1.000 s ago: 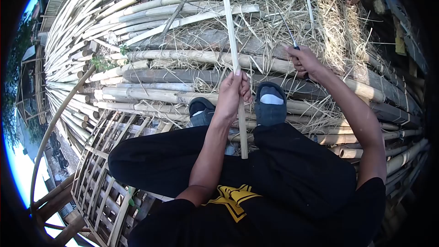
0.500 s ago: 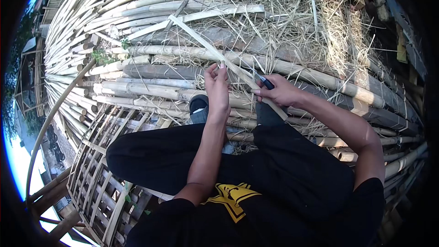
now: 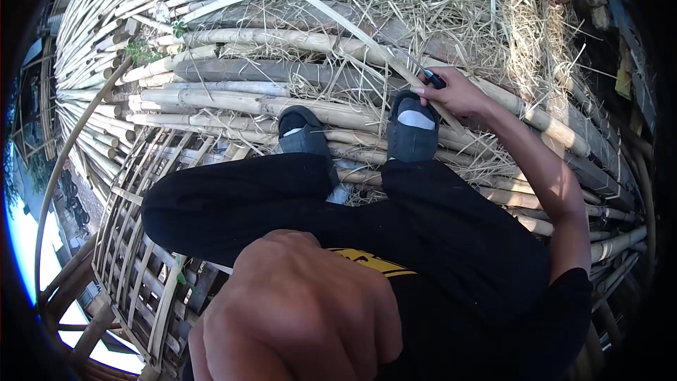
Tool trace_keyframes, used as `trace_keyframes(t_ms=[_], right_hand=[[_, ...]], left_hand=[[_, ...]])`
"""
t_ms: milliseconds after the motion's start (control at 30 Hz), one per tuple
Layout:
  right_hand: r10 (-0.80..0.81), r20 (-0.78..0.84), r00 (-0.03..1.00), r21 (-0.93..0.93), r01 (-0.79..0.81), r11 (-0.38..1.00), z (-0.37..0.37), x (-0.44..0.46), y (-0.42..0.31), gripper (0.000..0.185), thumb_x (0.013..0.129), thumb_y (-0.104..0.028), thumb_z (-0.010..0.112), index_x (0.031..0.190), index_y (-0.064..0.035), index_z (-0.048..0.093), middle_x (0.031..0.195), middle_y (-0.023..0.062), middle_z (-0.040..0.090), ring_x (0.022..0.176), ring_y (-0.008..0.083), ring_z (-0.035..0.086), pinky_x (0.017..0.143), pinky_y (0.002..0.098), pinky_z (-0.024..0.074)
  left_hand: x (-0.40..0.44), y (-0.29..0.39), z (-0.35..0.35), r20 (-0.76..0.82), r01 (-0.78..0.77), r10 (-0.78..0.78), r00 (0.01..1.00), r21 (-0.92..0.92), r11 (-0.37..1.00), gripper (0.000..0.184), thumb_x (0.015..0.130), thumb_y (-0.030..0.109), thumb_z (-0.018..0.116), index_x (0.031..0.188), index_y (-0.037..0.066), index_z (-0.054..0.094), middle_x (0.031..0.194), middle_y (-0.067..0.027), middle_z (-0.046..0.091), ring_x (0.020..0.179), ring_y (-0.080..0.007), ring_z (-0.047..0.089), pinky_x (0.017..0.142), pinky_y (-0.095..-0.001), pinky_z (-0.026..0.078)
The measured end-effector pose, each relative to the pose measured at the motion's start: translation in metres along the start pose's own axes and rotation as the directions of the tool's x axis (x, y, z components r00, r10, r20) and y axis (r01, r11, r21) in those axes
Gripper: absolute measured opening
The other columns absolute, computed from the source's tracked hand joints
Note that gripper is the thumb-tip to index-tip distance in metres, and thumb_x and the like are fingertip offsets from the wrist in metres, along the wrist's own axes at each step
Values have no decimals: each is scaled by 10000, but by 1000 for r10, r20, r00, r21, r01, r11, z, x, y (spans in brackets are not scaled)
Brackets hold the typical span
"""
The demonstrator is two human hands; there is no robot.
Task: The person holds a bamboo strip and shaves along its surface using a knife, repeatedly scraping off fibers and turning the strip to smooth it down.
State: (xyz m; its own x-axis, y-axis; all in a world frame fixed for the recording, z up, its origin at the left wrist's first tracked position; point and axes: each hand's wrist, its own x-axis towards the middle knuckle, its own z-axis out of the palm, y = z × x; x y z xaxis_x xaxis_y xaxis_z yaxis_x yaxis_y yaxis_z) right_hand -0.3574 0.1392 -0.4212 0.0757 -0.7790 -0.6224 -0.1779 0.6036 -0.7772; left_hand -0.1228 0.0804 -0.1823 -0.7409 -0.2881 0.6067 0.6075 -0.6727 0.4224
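Where straw litters poles, the right hand grips knife and strip; left hand: cannot tell.

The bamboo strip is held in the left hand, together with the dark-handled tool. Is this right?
Wrong hand: the head view shows the bamboo strip held in the right hand, together with the dark-handled tool; the left hand is apart from both.

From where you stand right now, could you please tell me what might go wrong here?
The right grip holds both knife and bamboo strip, so either might slip. The right shoe appears close beside that grip, so a dropped knife could perhaps land there. The left grip looms large in view, hiding what lies behind it, so something there might be missed.
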Motion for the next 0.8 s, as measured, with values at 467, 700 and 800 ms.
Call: trace_keyframes(t_ms=[467,700,800], right_hand=[[25,16,1000,6,-25,1000,2,4,-4,252,883,-228,672,946,-6,570,704,12,641,684,76,539,665,251,412],[9,23,1000,-12,-9,1000,3,5,0,217,896,-199,657,994,-20,586,710,1,642,659,54,525,625,235,396],[9,25,1000,-66,-7,998,2,3,-5,225,894,-213,656,989,-21,588,705,3,644,658,55,524,619,243,393]], left_hand=[[-16,12,58,-741,471,-56,669,365,803,285,916,130,474,667,-8,455,558,-133,523,406,-218,501,345,-294,358],[-15,9,40,-608,461,-170,776,363,810,177,908,92,467,755,5,463,522,-107,505,373,-178,455,336,-277,333],[22,7,-3,-56,53,-47,997,104,993,55,869,-17,442,896,20,471,472,-73,479,312,-143,380,325,-242,303]])
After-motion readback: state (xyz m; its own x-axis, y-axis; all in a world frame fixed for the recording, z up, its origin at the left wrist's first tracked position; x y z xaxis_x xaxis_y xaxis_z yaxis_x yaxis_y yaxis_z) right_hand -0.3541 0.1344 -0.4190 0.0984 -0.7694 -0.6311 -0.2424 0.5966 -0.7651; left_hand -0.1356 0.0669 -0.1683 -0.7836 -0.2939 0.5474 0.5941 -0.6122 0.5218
